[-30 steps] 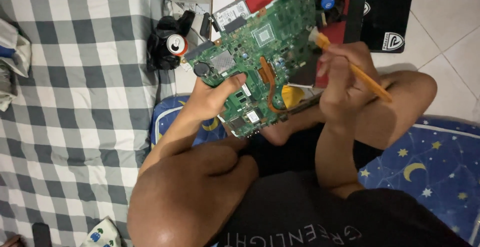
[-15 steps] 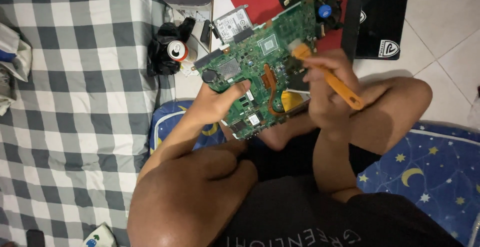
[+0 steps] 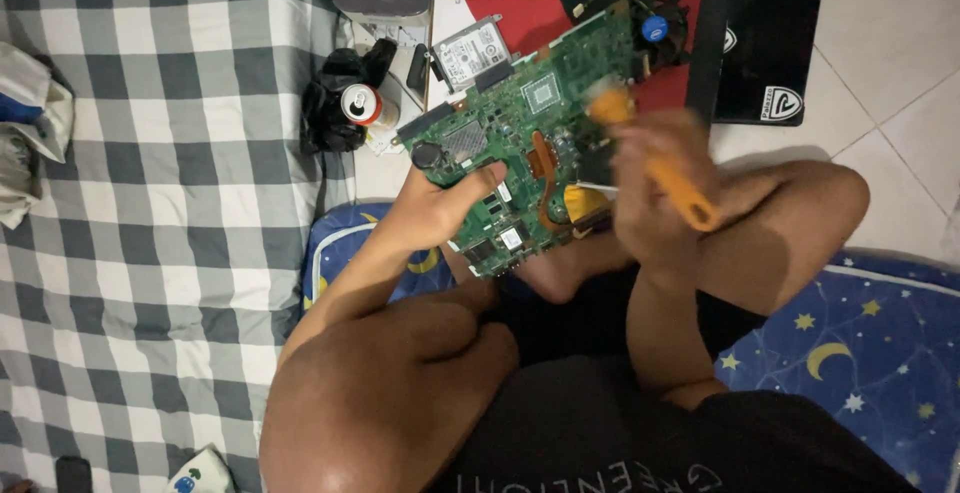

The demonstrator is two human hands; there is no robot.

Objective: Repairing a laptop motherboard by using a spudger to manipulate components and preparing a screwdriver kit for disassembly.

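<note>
Setting, seen from above. A grey-and-white checked bedsheet (image 3: 150,203) covers the left half. Pale floor tiles (image 3: 890,43) with dark grout lines fill the upper right corner. A blue mat with yellow moons and stars (image 3: 860,353) lies along the lower right. Lighting is even, with soft shadows.

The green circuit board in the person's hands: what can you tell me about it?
The green circuit board is a large flat panel, held tilted above the person's lap. It carries a silvery square chip, grey chips, black slots, a copper-coloured pipe across its middle and a yellow patch at its lower edge. The left hand grips its lower left edge. The right hand, blurred, holds an orange-handled tool over its right side.
</note>
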